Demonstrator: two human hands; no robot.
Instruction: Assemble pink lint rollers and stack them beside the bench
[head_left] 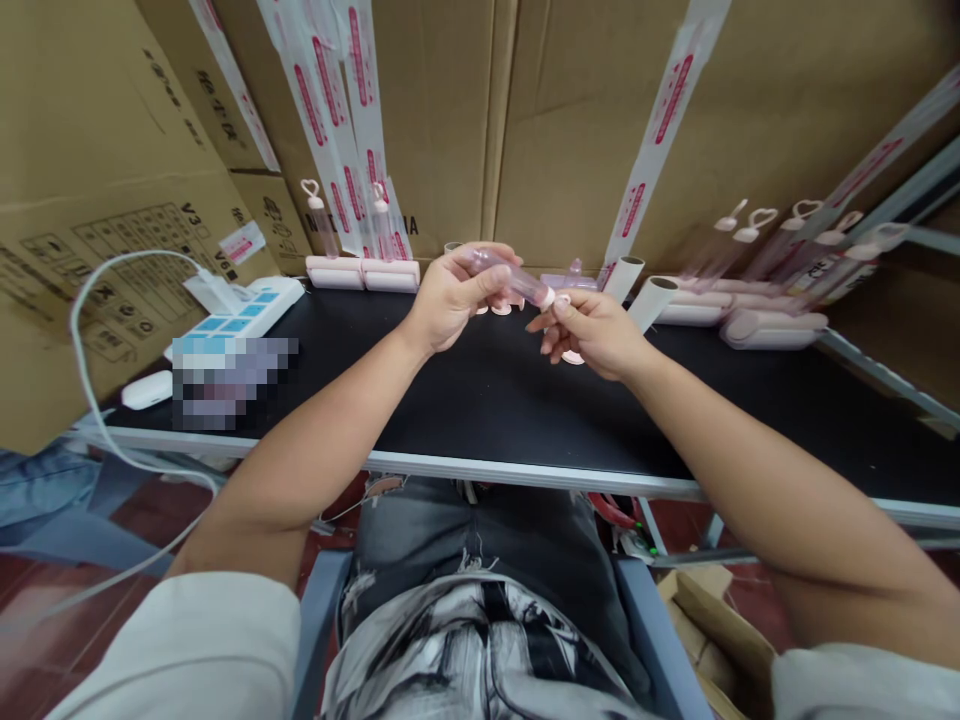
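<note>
While the left hand [454, 300] wraps its thumb and fingers around the body of a translucent pink tube [523, 285], the right hand [596, 330] pinches the pale end piece [550, 298] between thumb and forefinger. Both grips are narrow, closed on what they hold. The tube lies across the gap between the hands, above the black tabletop [480, 410], tilted so that its end piece sits lower and toward the right hand; the left fingers cover much of its other end. Beneath the right hand, a small pink round piece [574, 357] rests on the tabletop, partly hidden. White cardboard rolls [651, 300] stand leaning just beyond that hand. Farther right, tubes with heart-shaped tops [754, 228] rise beside pink rounded blocks [776, 328]; to the left, two similar blocks [364, 274] sit against the cardboard wall [439, 120], near a white power strip [247, 315].
</note>
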